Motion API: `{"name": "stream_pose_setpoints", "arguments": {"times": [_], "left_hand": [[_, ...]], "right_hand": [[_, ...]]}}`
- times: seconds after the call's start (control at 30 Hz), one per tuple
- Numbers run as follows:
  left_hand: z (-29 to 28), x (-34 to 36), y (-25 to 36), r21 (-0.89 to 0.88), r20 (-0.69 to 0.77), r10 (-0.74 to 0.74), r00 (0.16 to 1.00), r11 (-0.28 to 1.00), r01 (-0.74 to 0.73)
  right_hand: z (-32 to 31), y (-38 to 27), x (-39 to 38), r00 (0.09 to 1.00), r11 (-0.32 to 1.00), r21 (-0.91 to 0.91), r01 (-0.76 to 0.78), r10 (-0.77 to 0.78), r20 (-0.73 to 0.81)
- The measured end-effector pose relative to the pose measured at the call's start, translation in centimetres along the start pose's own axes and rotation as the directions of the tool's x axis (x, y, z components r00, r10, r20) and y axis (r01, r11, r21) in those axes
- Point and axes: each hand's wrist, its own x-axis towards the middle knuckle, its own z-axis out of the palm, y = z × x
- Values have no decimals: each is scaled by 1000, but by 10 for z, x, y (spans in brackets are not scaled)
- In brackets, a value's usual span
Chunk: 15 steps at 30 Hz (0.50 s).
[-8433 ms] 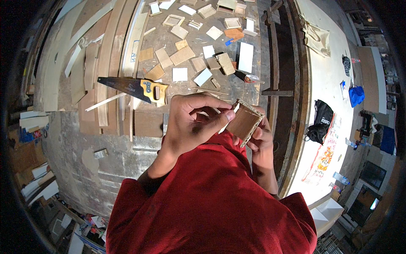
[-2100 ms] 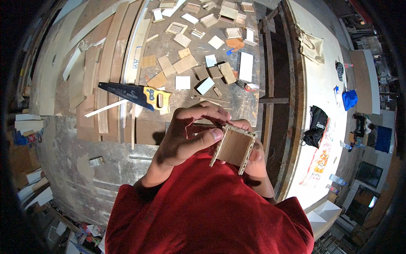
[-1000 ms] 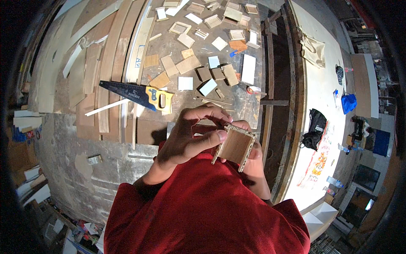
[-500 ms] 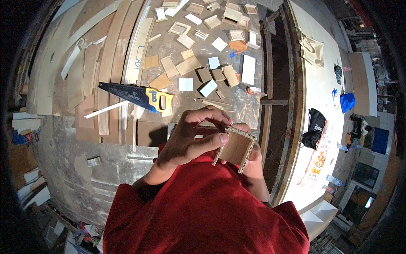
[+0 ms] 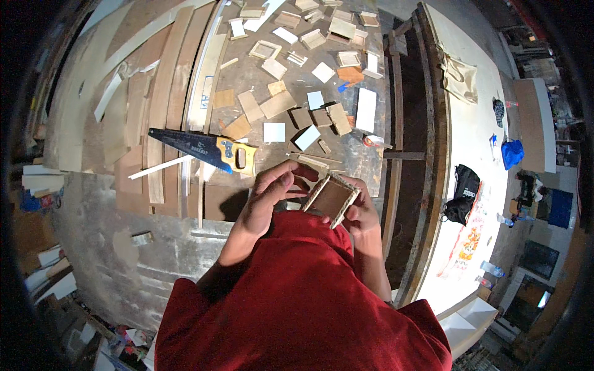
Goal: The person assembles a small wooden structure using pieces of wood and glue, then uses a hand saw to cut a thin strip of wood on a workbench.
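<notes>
A: Hands?
B: Right hand (image 5: 363, 215) grips small brown rectangular wooden tray (image 5: 328, 199), near the red fabric shirt (image 5: 297, 290); left hand (image 5: 261, 204) loosely parted on its left, contact unclear.
A: Progress?
B: Three walls on; near side has none.

Head cam, L fisheye, v. wide, faces down over red shirt (image 5: 303, 297), nr; worktop (image 5: 360, 166) beyond.

1. Brown workbench (image 5: 364, 173) up front, top's pretty scuffed.
2. Long white-topped table (image 5: 436, 278) to the right, with dark wooden framing (image 5: 405, 156) in the gap between.
3. Worn grey surface (image 5: 154, 269) lower left, can't tell if it's floor.
4. Pale tiling (image 5: 554, 234) far right, by dark rectangular panels (image 5: 540, 258), maybe windows?
5. Harsh light on the white top, murky room edges.
</notes>
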Motion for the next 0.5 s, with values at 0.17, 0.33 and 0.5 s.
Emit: {"name": "stream_pose_setpoints", "arguments": {"times": [0.17,0.33,0.5], "left_hand": [[-23,13,-48,-2,-42,-10,999,1000,10],[-17,18,-60,-46,-93,-49,994,998,45],[-19,20,-71,-74,-102,-130,986,990,122]], "right_hand": [[-29,9,6,988,996,-22,-87,83,-133],[-32,5,22,989,995,37,-88,83,118],[-50,1,29,964,985,23,-168,159,212]]}}
